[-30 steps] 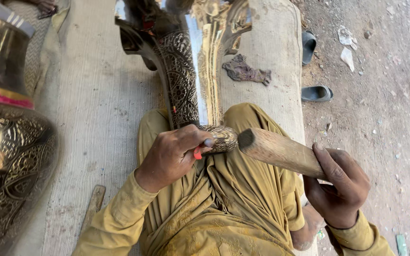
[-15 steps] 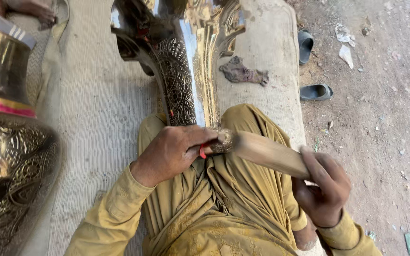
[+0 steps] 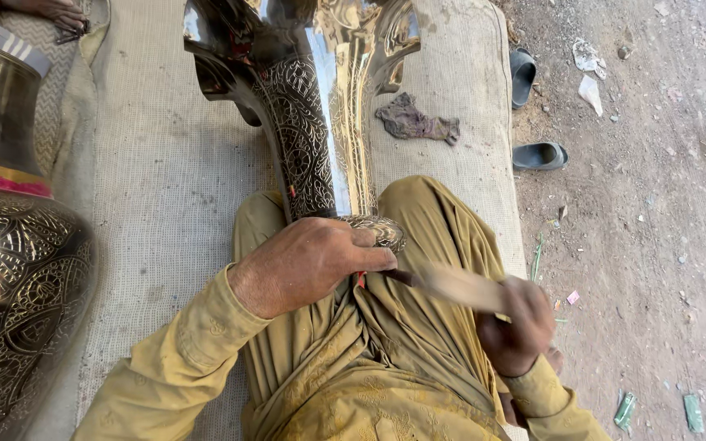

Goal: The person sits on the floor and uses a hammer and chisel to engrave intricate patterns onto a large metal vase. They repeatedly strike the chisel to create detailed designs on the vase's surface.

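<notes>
My left fingers (image 3: 369, 249) pinch a small punch against the engraved brass vase (image 3: 320, 139) lying across my lap; my right hand (image 3: 516, 327) clenches the wooden mallet (image 3: 459, 286). The vase looks heavy, stiff, slippery; its neck gives the surest hold.

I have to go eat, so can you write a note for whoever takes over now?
Left hand holds a small tool against the engraved brass piece, which lies across the lap on the mat.
Right hand has its grip on a wooden mallet, blurred mid-swing beside the tool.
Done: much of the piece is patterned.
Left: cannot tell how much.
A big brass vase stands at left.
</notes>
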A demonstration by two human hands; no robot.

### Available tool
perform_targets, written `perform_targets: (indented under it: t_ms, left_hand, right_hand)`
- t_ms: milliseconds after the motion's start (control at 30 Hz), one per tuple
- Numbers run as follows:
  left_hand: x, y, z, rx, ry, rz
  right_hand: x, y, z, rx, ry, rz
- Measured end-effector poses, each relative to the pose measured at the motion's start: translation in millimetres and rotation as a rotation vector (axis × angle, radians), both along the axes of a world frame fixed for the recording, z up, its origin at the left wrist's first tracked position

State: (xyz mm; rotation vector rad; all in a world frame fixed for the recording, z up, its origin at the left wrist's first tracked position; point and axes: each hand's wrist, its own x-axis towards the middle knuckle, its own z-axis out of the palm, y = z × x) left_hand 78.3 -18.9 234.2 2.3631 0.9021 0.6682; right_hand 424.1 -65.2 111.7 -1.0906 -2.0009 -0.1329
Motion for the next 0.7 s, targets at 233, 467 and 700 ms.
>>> perform_targets:
  t_ms: [233,467,700]
  left_hand:
    - [-2,-1,-6,0.026,-0.031,0.03]
    - [-10,-6,-21,-0.001,-0.095,0.163]
    - [-18,0,-27,-0.034,-0.234,0.211]
  right_hand:
    - [-6,14,8,-0.034,0.064,0.045]
    - [-13,13,26,-0.137,0.064,0.033]
    - [-25,24,50,-0.588,0.084,0.025]
